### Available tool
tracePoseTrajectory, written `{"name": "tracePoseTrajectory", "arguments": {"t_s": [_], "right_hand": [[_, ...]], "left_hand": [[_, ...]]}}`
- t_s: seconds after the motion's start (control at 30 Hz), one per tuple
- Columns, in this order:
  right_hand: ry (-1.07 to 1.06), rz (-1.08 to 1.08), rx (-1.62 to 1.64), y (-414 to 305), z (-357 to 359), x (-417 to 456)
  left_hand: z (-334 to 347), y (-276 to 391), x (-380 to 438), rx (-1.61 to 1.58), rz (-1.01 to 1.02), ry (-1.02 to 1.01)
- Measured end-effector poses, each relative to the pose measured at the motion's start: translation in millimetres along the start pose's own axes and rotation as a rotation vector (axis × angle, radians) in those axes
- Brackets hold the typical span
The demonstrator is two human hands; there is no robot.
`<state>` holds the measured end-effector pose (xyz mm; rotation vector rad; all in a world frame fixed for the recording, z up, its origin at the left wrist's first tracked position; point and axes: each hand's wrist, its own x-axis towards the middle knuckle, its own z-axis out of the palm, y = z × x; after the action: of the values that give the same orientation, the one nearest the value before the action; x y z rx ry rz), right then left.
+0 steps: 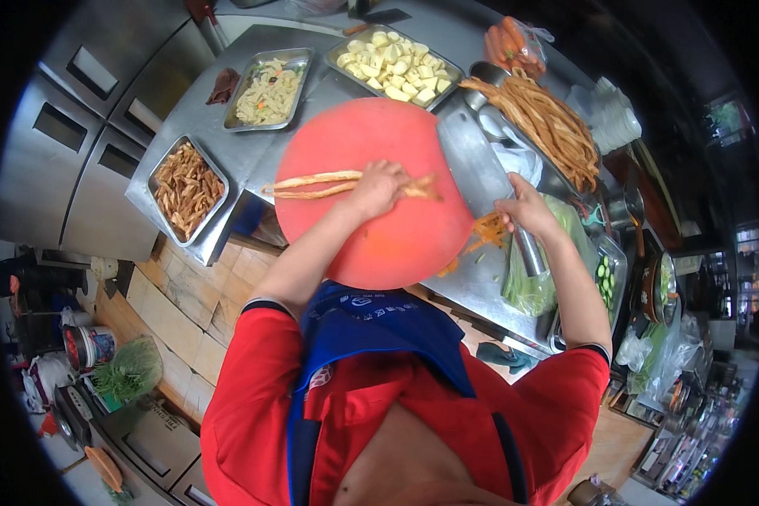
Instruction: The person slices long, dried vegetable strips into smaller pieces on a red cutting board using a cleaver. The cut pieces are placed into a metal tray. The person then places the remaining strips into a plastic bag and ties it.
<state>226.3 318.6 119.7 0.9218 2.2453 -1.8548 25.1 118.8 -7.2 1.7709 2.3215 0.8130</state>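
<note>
On the round red cutting board, my left hand is pressed over long brown twisted strips. The strips stick out on both sides of it, and their right ends are blurred. My right hand grips a wide metal cleaver where the blade meets its metal handle. The blade lies flat over the board's right edge. A tray of short cut brown pieces stands at the left. Another metal tray at the upper right holds a pile of long brown strips.
Behind the board stand a tray of peeled cut chunks and a tray of pale shredded food. A bag of carrots sits at the back. Orange shreds and bagged greens lie at the right, beside a container of sliced cucumber.
</note>
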Motion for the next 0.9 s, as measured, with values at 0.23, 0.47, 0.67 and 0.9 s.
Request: {"name": "tracePoseTrajectory", "arguments": {"t_s": [0.23, 0.47, 0.67, 0.9], "right_hand": [[0.099, -0.516, -1.019, -2, 43, -20], [-0.017, -0.414, -1.13, 20, 49, 0], [-0.01, -0.472, -1.072, 2, 61, -10], [-0.045, -0.483, -1.035, 22, 74, 18]], "left_hand": [[6, 37, -11, 0.099, 0.053, 0.167], [16, 52, -14, 0.097, -0.054, 0.315], [19, 49, -16, 0.11, -0.122, 0.345], [23, 43, -20, 0.07, -0.069, 0.426]]}}
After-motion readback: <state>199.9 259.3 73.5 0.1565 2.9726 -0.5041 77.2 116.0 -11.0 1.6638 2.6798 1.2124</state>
